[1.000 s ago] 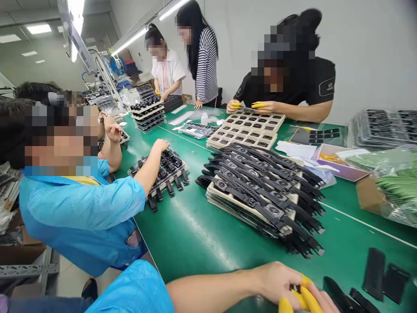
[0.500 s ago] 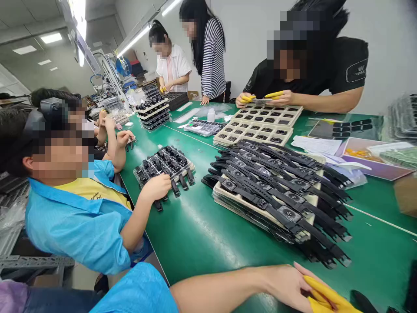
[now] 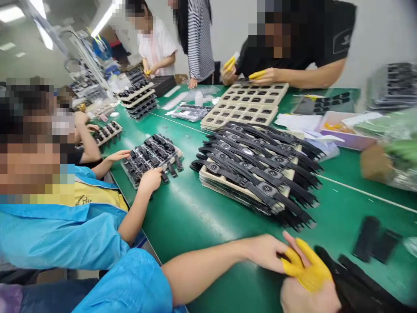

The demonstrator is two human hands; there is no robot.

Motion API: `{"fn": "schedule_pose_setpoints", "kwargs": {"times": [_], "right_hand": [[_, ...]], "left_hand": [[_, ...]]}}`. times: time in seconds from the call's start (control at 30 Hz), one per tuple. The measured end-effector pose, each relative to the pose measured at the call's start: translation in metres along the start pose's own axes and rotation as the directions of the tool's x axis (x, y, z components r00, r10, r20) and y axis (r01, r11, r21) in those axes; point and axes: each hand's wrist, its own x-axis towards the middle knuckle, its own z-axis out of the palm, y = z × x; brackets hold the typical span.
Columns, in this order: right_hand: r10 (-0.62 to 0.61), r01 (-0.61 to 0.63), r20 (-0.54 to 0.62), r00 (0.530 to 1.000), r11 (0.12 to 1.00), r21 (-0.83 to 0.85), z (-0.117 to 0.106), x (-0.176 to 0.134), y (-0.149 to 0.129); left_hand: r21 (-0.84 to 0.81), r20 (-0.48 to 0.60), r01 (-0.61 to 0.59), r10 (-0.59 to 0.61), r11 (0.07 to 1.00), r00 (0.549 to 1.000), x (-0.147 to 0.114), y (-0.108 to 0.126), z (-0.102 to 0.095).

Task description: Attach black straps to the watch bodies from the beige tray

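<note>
A: Cam setup?
B: One, head-worn. Looks forward and down across the green table (image 3: 198,221). Wide view.
A: Closest?
B: Wearer's blue sleeve (image 3: 130,284), in from the bottom edge, left of centre. Left hand (image 3: 265,252) and right hand (image 3: 309,289) sit low, right of centre.
A: Mid-range?
B: Stack of watch trays (image 3: 247,169), seen obliquely from above.
A: Far?
B: Person in stripes (image 3: 200,48), cropped at the top edge.

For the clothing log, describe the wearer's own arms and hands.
The left arm wears a bright blue sleeve down to about the elbow. Yellow finger covers show at the left hand and right hand; exact fingers are unclear, as is any right sleeve.
</note>
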Motion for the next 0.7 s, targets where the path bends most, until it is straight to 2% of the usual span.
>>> {"fn": "schedule_pose_setpoints", "kwargs": {"times": [0.03,0.07,0.1,0.13,0.2,0.3,0.43,0.57,0.7], "right_hand": [[-0.010,0.010,-0.033,0.999,1.000,-0.002,0.002,0.000,-0.003],[-0.031,0.033,-0.114,0.993,0.999,0.016,0.003,-0.001,-0.006],[-0.065,0.065,-0.141,0.988,0.998,-0.006,0.004,-0.002,-0.008],[-0.126,0.118,-0.185,0.975,0.992,-0.055,0.005,-0.003,-0.010],[-0.258,0.232,-0.171,0.951,0.960,-0.158,0.006,-0.004,-0.013],[-0.315,0.304,-0.018,0.949,0.928,-0.214,0.010,-0.003,-0.015],[-0.354,0.355,0.040,0.934,0.920,-0.165,0.010,0.000,-0.018],[-0.299,0.305,0.070,0.952,0.948,-0.088,0.008,0.003,-0.020],[-0.187,0.188,0.127,0.974,0.982,0.003,0.006,0.007,-0.020]], "left_hand": [[0.005,-0.108,-0.062,0.062,0.998,0.992,-0.002,0.003,0.000],[0.033,-0.282,-0.128,0.132,0.991,0.950,-0.004,0.006,0.000],[0.028,-0.383,-0.139,0.139,0.990,0.913,-0.006,0.008,0.000],[0.008,-0.427,-0.154,0.142,0.988,0.893,-0.006,0.007,-0.001],[-0.022,-0.487,-0.190,0.155,0.982,0.860,-0.005,0.002,-0.005],[-0.046,-0.528,-0.252,0.191,0.967,0.828,0.002,-0.010,-0.010],[-0.018,-0.538,-0.325,0.264,0.946,0.800,0.005,-0.016,-0.012],[0.034,-0.535,-0.361,0.321,0.932,0.781,0.003,-0.015,-0.014],[0.053,-0.504,-0.360,0.336,0.931,0.796,0.003,-0.019,-0.016]]}}
